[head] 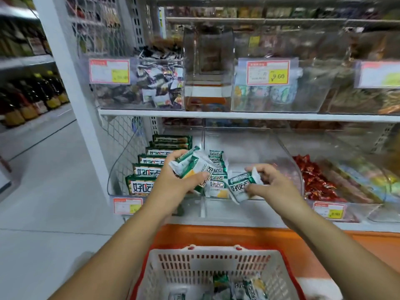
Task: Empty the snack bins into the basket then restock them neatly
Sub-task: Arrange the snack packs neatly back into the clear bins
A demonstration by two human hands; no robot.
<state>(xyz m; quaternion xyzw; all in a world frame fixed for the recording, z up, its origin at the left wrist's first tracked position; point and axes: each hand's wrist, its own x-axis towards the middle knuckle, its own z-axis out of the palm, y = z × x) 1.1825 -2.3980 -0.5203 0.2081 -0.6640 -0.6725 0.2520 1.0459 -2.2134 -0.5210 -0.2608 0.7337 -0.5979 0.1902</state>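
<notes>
Basket, white mesh with a red rim, sits nearest and holds a few loose green-and-white snack packets. Just beyond the basket, left hand has fingers and thumb clamped on a bundle of packets; right hand pinches a single packet between thumb and curled fingers. Farther beyond the basket, clear bins hold upright packet rows; red-wrapped snacks lie right of these.
</notes>
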